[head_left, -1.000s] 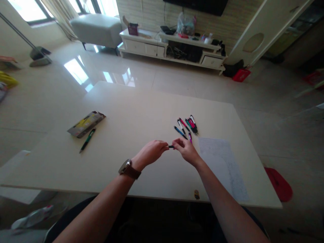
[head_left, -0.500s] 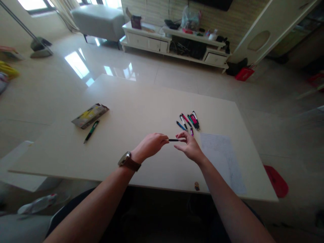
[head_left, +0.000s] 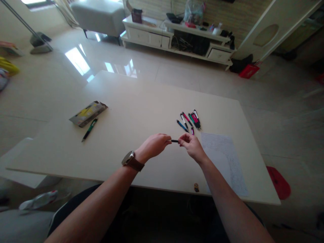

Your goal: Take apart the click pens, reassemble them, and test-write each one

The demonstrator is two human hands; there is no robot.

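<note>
Pen (head_left: 174, 141) was held by 2 hands over the table (head_left: 141, 101).
Left hand (head_left: 157, 144) and right hand (head_left: 192, 146) each pinched an end; a loose grip or uneven pull might have dropped it. Near edge ran under the forearms; open room lay leftward, pens (head_left: 194, 120) and paper (head_left: 222, 152) crowded rightward.

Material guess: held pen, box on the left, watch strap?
Held pen: likely plastic, judging by its slim dark barrel; finish unclear. Box: probably thin cardboard, printed grey and yellow, flap showing at one end. Watch strap: perhaps leather, matte brown, no links visible.
</note>
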